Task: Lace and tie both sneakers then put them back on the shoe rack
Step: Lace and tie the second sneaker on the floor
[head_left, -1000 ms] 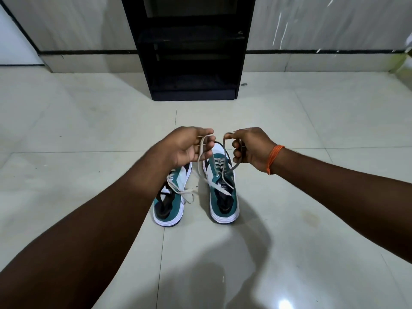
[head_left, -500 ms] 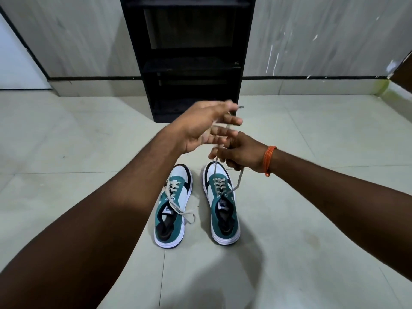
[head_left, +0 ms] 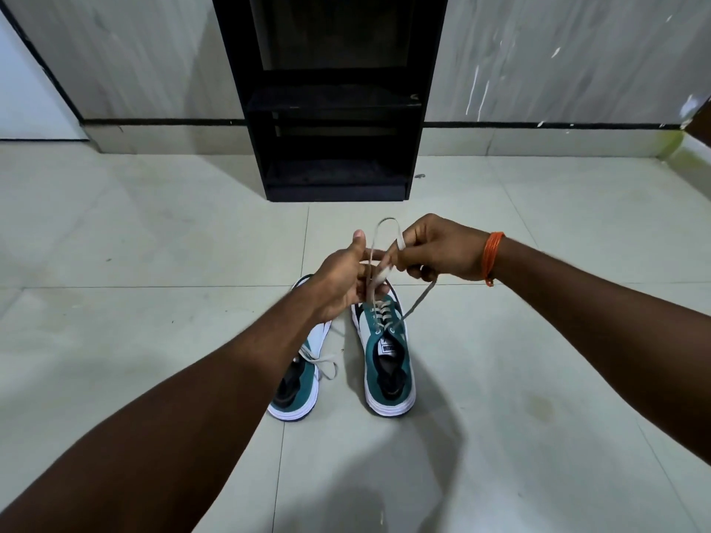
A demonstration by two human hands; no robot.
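Observation:
Two teal and white sneakers stand side by side on the tiled floor. The right sneaker [head_left: 388,363] has its grey lace [head_left: 384,228] pulled up above the toe. My right hand [head_left: 438,250], with an orange thread on the wrist, pinches a loop of that lace. My left hand [head_left: 346,278] grips the other strand just left of it, thumb up. The left sneaker [head_left: 298,390] is partly hidden under my left forearm, and its lace ends lie loose on the floor.
A black shoe rack [head_left: 332,109] with open shelves stands against the wall straight ahead, about a step beyond the sneakers. Pale floor tiles [head_left: 154,244] spread all around. A white door or panel [head_left: 27,90] is at the far left.
My hands have dropped lower and closer to the right sneaker. The left hand, spread open half a second ago, now closes on a lace strand while the right hand holds up a loop.

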